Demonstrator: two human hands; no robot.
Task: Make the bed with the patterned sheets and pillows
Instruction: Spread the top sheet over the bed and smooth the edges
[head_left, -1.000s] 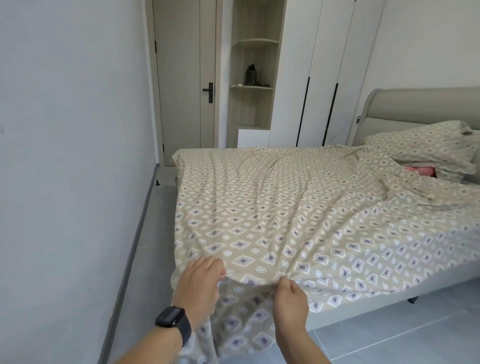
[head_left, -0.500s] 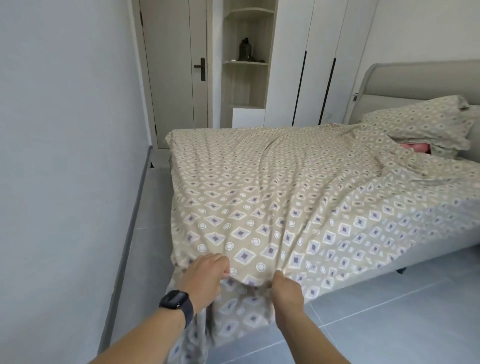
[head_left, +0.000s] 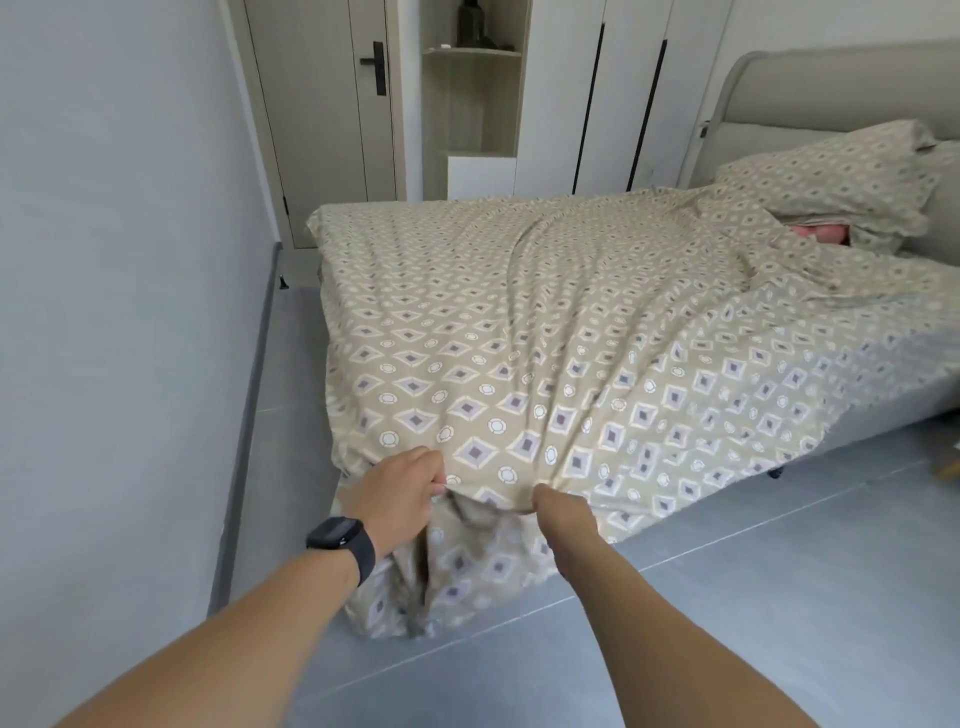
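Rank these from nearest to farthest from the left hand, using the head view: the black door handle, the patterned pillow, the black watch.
1. black watch, on the left hand's own wrist.
2. patterned pillow, far right by the headboard.
3. black door handle, on the far door beyond the bed.

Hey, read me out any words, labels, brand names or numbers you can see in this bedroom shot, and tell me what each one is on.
There is no readable text anywhere in this view.
The smartwatch on the left wrist: its screen is dark, showing nothing.
The patterned sheet and pillow: only diamonds and circles, no letters.
The door handle and the dark bottle on the shelf: no marking can be made out.
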